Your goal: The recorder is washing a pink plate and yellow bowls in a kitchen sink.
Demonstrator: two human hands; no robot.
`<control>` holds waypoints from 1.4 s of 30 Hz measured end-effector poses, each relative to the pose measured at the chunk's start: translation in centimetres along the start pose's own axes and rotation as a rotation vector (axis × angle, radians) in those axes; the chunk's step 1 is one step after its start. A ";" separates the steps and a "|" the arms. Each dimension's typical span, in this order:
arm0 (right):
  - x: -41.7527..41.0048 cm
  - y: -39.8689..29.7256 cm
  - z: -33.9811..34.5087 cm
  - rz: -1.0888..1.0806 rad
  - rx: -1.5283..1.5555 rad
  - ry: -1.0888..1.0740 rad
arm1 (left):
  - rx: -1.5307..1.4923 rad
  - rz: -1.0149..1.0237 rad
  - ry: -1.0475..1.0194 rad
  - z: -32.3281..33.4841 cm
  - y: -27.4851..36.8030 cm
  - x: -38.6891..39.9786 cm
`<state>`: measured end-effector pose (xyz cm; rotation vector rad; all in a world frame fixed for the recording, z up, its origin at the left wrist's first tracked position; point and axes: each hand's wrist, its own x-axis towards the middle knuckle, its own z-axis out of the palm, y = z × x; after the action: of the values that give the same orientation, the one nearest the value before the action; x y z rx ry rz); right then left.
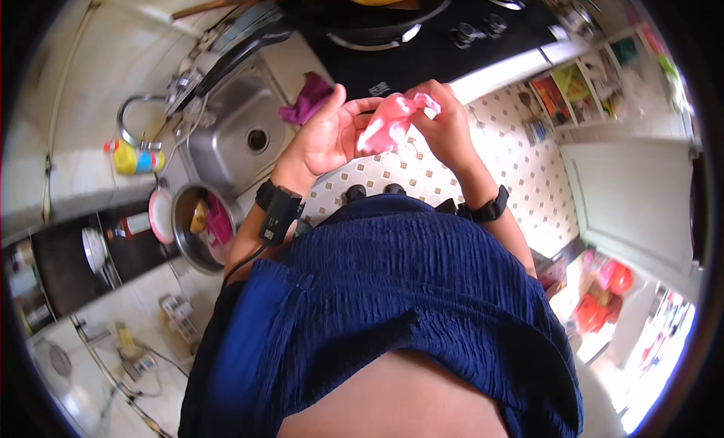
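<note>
Just in front of my body, a light-pink cloth (390, 124) hangs from my right hand (444, 127). The right thumb and fingers pinch its gathered upper end. My left hand (325, 138) is turned palm up beside it, thumb spread away. Its fingertips reach to the cloth's left edge and are partly hidden behind it; whether they grip it is not clear. Past the left thumb, a crumpled purple cloth (305, 101) lies on the counter edge by the stainless steel sink (226, 135).
A black gas stove (418, 53) with a large wok (367, 28) stands at the front. Left of the sink are a faucet (130, 116), a yellow bottle (136, 157) and a steel basin (180, 212) holding a magenta cloth. Shelves (577, 93) and a white cabinet (628, 195) stand to the right.
</note>
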<state>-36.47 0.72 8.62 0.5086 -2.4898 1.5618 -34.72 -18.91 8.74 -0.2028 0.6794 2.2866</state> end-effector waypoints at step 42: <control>-6.5 18.5 8.1 0.642 0.168 -1.304 | 1.069 -0.056 0.930 -4.4 -24.9 -31.2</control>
<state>-36.88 2.10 -12.57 1.1077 -3.7577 2.0788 4.75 -25.37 5.17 -0.7364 2.1800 1.3846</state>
